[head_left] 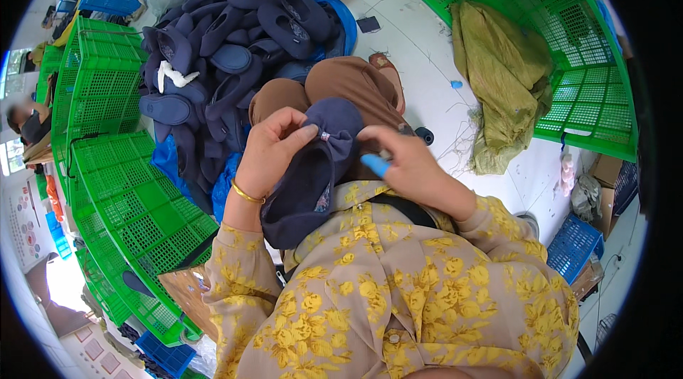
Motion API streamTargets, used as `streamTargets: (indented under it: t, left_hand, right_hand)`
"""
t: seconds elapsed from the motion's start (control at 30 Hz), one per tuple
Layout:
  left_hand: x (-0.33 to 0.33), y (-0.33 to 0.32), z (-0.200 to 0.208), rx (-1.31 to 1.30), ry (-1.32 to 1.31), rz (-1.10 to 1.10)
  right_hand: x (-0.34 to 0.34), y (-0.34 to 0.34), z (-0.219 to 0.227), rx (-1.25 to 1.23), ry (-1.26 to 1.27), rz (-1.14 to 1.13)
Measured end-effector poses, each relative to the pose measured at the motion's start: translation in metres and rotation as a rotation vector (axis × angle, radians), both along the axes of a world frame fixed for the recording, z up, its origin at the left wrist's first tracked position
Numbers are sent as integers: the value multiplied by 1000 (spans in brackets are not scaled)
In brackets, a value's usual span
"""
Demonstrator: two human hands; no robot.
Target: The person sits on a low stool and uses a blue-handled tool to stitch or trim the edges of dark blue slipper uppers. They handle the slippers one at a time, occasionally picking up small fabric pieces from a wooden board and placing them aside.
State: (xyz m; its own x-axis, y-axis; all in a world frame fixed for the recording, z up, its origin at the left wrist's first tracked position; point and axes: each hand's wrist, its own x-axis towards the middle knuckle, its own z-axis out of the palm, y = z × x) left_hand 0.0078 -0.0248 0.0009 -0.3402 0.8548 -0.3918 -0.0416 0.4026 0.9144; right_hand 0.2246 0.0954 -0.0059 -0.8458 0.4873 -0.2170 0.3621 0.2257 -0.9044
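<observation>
A navy blue slipper-like shoe (299,190) rests over my lap, its toe pointing away and its opening toward me. A gathered bow with a small pale band (325,136) sits on its upper. My left hand (274,145), with a gold bangle at the wrist, is closed on the shoe, thumb and finger pinching beside the bow. Just right of the toe is my right hand (409,162), fingers curled in, blue tape wrapped on the thumb (376,164). Something small and greyish shows among its fingers, too small to name.
A large heap of navy shoes (231,30) lies on blue sheeting at the far left, with a white scrap (174,79) on top. Green plastic crates (117,165) line the left. At right, an olive sack (498,80) hangs over another green crate (583,101). Loose threads litter the floor.
</observation>
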Motion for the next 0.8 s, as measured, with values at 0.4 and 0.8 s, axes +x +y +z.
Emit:
streamTargets:
  t: [0.4,0.8]
  left_hand:
    - [33,5,-12,46,42,240]
    - [49,-2,-31,131,33,494]
  right_hand:
    - [-37,-3,0,-555,756,-147]
    - [-23,-15,8,-1165,561,-374]
